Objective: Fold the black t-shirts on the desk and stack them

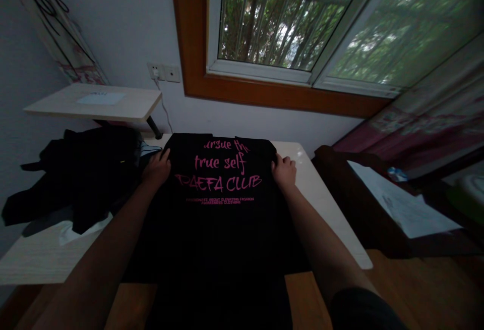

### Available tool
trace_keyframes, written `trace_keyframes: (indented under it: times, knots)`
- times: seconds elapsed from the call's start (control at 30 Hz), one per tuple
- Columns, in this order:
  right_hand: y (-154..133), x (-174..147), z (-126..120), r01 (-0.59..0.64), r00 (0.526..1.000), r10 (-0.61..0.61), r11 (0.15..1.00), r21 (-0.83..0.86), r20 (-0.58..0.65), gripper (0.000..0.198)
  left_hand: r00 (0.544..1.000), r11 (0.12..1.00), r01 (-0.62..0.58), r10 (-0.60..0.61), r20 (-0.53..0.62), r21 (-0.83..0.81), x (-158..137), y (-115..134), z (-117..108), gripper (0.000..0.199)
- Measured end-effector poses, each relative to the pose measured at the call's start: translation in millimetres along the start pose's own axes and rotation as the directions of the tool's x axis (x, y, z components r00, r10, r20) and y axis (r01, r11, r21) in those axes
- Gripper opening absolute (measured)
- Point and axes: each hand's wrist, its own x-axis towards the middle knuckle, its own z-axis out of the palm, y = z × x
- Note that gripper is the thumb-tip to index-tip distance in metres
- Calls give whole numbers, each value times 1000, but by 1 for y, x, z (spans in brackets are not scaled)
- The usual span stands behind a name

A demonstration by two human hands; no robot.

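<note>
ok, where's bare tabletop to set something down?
Best: right strip of the table, between the right forearm and the table's right edge. Smaller: front left corner, between the dark clothes pile and the front edge. The raised shelf has bare board around its paper. Crowded: middle, under the black garment; back left, under the pile.

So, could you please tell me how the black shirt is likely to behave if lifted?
The shirt is probably floppy, as it lies spread flat on the table like soft cloth. With the left hand and right hand at opposite edges, the middle would likely sag if lifted there. Lying so flat, it seems unlikely to roll or tip.
</note>
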Motion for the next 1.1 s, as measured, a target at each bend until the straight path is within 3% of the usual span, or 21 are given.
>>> trace_keyframes:
  times: [0.17, 0.43, 0.73, 1.0, 1.1]
  knots:
    - [11, -37, -17, 8, 1000, -8, 1000, 12, 18, 47, 998, 999, -22, 25, -65, 34, -43, 2, -22, 51]
    - [27, -106, -41, -44, 993, 46, 999, -22, 110, 49, 1000, 993, 8, -9, 6, 116, -105, 18, -59, 50]
    - [52, -125, -53, -46, 987, 55, 997, -63, 151, 50, 989, 975, 105, -123, 78, 197, -148, 4, -77, 48]
    - [59, -131, -62, -9, 999, 14, 996, -87, 53, 44, 998, 972, -63, 57, 32, 227, -162, 6, -86, 41]
    - [48, -133, -70, 29, 1000, -29, 998, -59, -11, 44, 989, 975, -147, 145, 25, 165, -166, 18, -83, 42]
